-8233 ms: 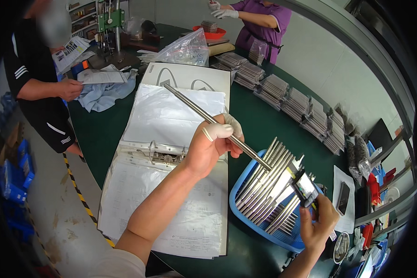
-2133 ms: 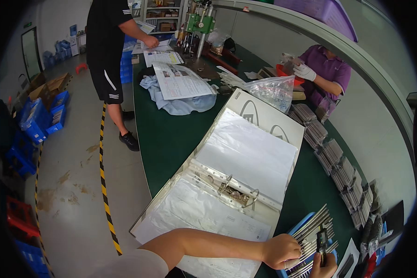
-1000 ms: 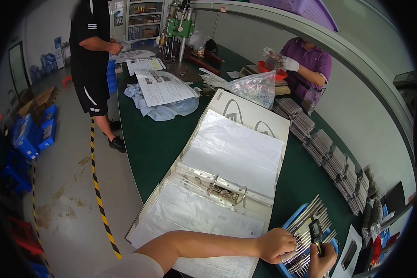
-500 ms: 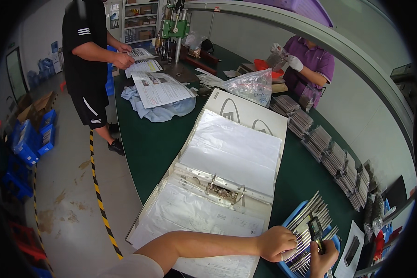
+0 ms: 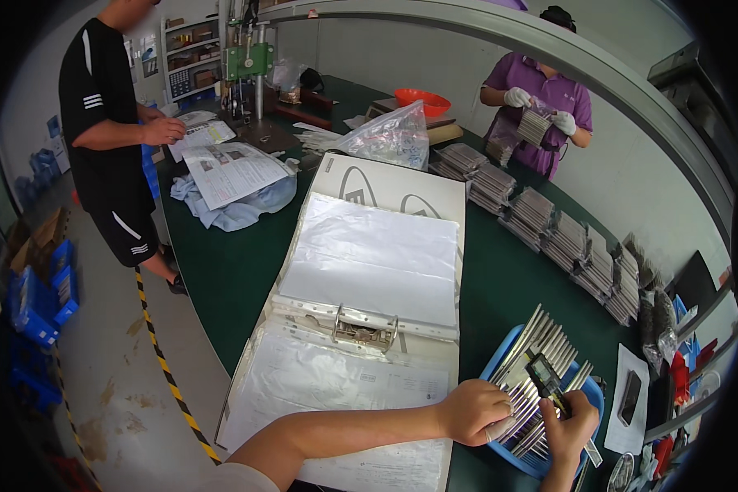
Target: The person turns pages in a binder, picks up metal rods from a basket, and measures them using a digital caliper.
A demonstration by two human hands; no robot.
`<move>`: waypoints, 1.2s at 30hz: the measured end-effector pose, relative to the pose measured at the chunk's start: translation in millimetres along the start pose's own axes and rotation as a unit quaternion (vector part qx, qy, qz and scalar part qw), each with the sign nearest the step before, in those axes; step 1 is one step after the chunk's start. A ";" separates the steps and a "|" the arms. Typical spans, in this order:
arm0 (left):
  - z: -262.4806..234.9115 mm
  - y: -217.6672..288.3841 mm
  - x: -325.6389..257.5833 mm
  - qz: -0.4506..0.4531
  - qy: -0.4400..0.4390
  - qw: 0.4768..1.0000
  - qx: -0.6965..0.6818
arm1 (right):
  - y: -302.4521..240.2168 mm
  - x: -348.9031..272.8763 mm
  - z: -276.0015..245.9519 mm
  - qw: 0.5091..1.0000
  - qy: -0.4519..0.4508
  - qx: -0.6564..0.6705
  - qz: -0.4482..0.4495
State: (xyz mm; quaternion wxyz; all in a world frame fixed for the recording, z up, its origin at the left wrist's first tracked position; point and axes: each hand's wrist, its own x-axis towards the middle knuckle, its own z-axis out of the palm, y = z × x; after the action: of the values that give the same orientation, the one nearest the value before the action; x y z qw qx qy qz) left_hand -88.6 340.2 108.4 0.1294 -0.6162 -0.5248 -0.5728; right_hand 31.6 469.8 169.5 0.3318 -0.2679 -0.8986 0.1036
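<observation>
My right hand (image 5: 572, 428) is closed round a digital caliper (image 5: 543, 374), whose dark body with a small display tilts up to the left. Beneath it, a blue plastic basket (image 5: 492, 361) holds many slim metal rods (image 5: 553, 338), lying slantwise with ends above the rim. At the basket's near left edge my left hand (image 5: 477, 412) has its fingers curled, with a white cover on one finger. What lies inside those fingers is hidden. My left forearm crosses over an open lever-arch binder (image 5: 361, 381) with plastic-sleeved sheets.
Bundles of wrapped grey pieces (image 5: 564, 235) line the green table's (image 5: 209, 275) right side. A phone (image 5: 629, 397) lies on white paper to the right. A person in purple (image 5: 541, 98) handles a bundle opposite. A person in black (image 5: 102, 131) stands left with papers, near a green press (image 5: 250, 61).
The view has shifted, so the scene sits farther left. The person in purple now holds a bundle in front of the chest. Both my hands stay at the basket, the caliper still held.
</observation>
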 end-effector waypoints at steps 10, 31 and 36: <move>3.2 -3.2 -1.3 0.001 -0.002 1.000 0.029 | 1.6 1.1 -0.6 1.000 -0.013 -0.010 0.003; 0.3 -2.2 1.1 0.014 -0.008 0.999 0.035 | -1.8 1.6 -3.8 1.000 -0.026 -0.010 0.001; 0.4 -2.7 1.0 0.010 -0.013 0.999 0.036 | -1.2 1.7 -3.6 1.000 -0.025 -0.017 -0.006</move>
State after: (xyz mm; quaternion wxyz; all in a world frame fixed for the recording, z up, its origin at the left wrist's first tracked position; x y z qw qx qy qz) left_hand -90.7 342.1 107.9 0.1504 -0.6241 -0.5400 -0.5443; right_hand 32.4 469.8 173.6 0.3055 -0.2653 -0.9097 0.0933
